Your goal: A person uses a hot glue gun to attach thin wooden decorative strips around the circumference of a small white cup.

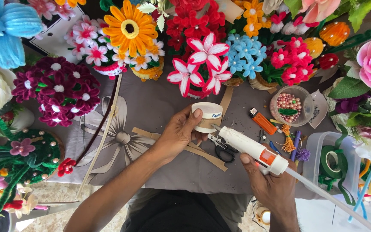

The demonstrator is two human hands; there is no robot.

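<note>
Gripped in the right hand [268,182], a white glue gun [252,150] is aimed with its nozzle touching a white tape roll [206,117]. That roll is clasped by the left hand [179,134], thumb over its top, fingers curled beneath, above scissors [223,148] on the grey cloth [151,103].

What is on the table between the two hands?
In the head view, black-handled scissors lie on the grey cloth between the left hand, which holds a small tub, and the right hand, which holds the glue gun.
</note>
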